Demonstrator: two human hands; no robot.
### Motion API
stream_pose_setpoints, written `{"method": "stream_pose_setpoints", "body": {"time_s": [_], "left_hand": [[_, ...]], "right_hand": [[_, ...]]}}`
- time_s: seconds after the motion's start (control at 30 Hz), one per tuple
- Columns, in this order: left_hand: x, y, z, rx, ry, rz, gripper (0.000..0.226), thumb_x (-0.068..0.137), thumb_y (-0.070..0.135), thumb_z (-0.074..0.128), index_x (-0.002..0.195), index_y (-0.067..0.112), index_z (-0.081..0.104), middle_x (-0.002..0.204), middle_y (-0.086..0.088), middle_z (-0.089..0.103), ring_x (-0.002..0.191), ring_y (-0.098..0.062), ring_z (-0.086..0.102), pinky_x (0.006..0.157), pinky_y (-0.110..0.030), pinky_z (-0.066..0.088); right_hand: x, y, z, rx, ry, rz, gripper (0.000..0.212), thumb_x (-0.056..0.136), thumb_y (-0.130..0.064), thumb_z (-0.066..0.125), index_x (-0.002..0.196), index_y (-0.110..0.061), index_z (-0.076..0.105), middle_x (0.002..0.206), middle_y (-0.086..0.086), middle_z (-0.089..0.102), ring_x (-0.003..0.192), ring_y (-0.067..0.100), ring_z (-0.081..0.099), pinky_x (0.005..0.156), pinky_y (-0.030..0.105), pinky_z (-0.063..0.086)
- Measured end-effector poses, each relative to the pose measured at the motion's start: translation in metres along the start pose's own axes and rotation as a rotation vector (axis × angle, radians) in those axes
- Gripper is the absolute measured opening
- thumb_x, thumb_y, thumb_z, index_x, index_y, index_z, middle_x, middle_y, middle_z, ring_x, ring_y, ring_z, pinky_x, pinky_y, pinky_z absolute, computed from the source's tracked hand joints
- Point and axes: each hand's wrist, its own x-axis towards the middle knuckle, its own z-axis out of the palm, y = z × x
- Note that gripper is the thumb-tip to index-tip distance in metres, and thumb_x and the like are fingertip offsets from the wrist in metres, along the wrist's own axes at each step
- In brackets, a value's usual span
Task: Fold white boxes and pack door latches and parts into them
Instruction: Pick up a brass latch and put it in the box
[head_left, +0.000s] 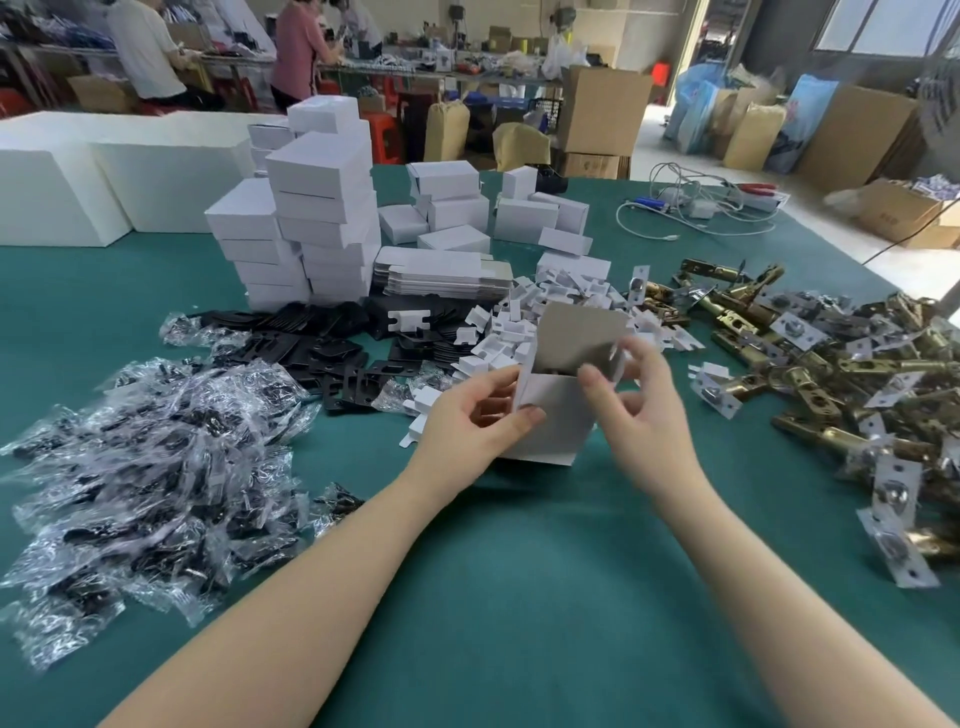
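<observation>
Single head-worn wide-angle view, looking forward and down from close above the green cloth-covered table (519, 597), forearms entering from the lower edge, workshop background across the top of the frame, edges visibly bowed.

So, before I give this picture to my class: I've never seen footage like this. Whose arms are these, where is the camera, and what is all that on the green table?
There is no machine here. The camera sits on a person's head and looks down at their own hands. The left hand and right hand both hold a white box standing upright on the green table, its top flap open. Something dark lies inside, too hidden to name. At the left are clear bags of black parts; at the right, brass door latches. Behind the box lie small white card inserts, black plates and stacks of closed white boxes. Other people work in the background.
</observation>
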Motion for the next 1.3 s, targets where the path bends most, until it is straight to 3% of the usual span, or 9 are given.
{"method": "stream_pose_setpoints", "body": {"time_s": [0.1,0.2,0.33,0.5,0.63,0.73,0.9,1.1,1.3], "left_hand": [[0.0,0.001,0.001,0.045,-0.028,0.039,0.036,0.075,0.049,0.073,0.11,0.052,0.066,0.112,0.011,0.072,0.104,-0.017,0.068,0.09,-0.028,0.052],[0.001,0.001,0.002,0.112,-0.058,0.077,0.035,0.079,0.049,0.069,0.113,0.058,0.062,0.114,0.018,0.07,0.107,-0.008,0.066,0.093,-0.022,0.049],[-0.002,0.001,0.007,0.239,-0.05,0.153,0.053,0.087,0.051,0.059,0.137,0.04,0.049,0.127,0.015,0.064,0.118,-0.005,0.058,0.099,-0.025,0.047],[0.02,0.031,-0.015,0.296,0.379,0.207,0.032,0.096,0.03,0.058,0.128,0.033,0.056,0.124,0.01,0.06,0.112,-0.004,0.056,0.095,-0.017,0.045],[0.065,0.051,-0.078,0.532,0.451,-0.014,0.034,0.102,0.034,0.047,0.129,0.019,0.061,0.127,0.006,0.061,0.109,-0.005,0.053,0.089,-0.014,0.037],[0.086,0.046,-0.127,0.988,0.301,-0.254,0.033,0.098,0.024,0.052,0.129,0.015,0.062,0.13,-0.007,0.062,0.117,-0.025,0.057,0.099,-0.032,0.041],[0.077,0.018,-0.153,1.508,-0.189,-0.516,0.046,0.101,0.039,0.045,0.14,0.015,0.052,0.142,-0.014,0.053,0.127,-0.033,0.051,0.105,-0.037,0.042],[0.079,0.023,-0.161,1.384,-0.037,-0.393,0.029,0.091,0.021,0.065,0.119,0.019,0.069,0.122,-0.004,0.068,0.112,-0.024,0.061,0.097,-0.034,0.048],[0.079,0.032,-0.165,0.843,0.268,-0.36,0.022,0.095,0.027,0.063,0.114,0.021,0.071,0.108,-0.001,0.073,0.1,-0.021,0.066,0.092,-0.037,0.051]], "right_hand": [[-0.013,0.024,0.01,0.007,-0.116,0.022,0.029,0.085,-0.036,0.074,0.107,-0.032,0.055,0.082,-0.015,0.068,0.065,0.005,0.061,0.058,0.02,0.047],[-0.015,0.032,0.012,0.042,-0.123,0.037,0.035,0.079,-0.036,0.08,0.101,-0.04,0.054,0.095,-0.032,0.067,0.083,-0.006,0.065,0.067,0.009,0.048],[-0.011,0.037,0.008,0.067,-0.111,0.051,0.035,0.084,-0.029,0.077,0.105,-0.043,0.053,0.101,-0.024,0.069,0.087,0.009,0.068,0.077,0.026,0.055],[-0.011,0.036,0.009,-0.01,-0.192,0.007,0.039,0.086,-0.029,0.073,0.108,-0.053,0.05,0.099,-0.014,0.067,0.064,0.009,0.059,0.066,0.022,0.05],[-0.008,0.035,0.008,-0.021,-0.212,0.014,0.036,0.086,-0.032,0.073,0.111,-0.048,0.052,0.1,-0.011,0.066,0.064,0.01,0.059,0.066,0.02,0.05],[-0.007,0.037,0.007,-0.015,-0.218,0.021,0.037,0.085,-0.034,0.073,0.112,-0.048,0.052,0.099,-0.01,0.066,0.064,0.011,0.058,0.066,0.022,0.051],[-0.007,0.039,0.006,0.004,-0.234,0.012,0.037,0.085,-0.036,0.073,0.108,-0.055,0.052,0.094,-0.012,0.067,0.06,0.009,0.056,0.062,0.022,0.05],[-0.007,0.039,0.005,0.0,-0.24,0.025,0.036,0.083,-0.041,0.073,0.108,-0.058,0.052,0.096,-0.011,0.067,0.062,0.007,0.057,0.063,0.021,0.05],[-0.006,0.039,0.004,-0.017,-0.247,0.022,0.037,0.083,-0.042,0.072,0.106,-0.061,0.052,0.095,-0.011,0.067,0.063,0.008,0.057,0.065,0.022,0.05]]}}
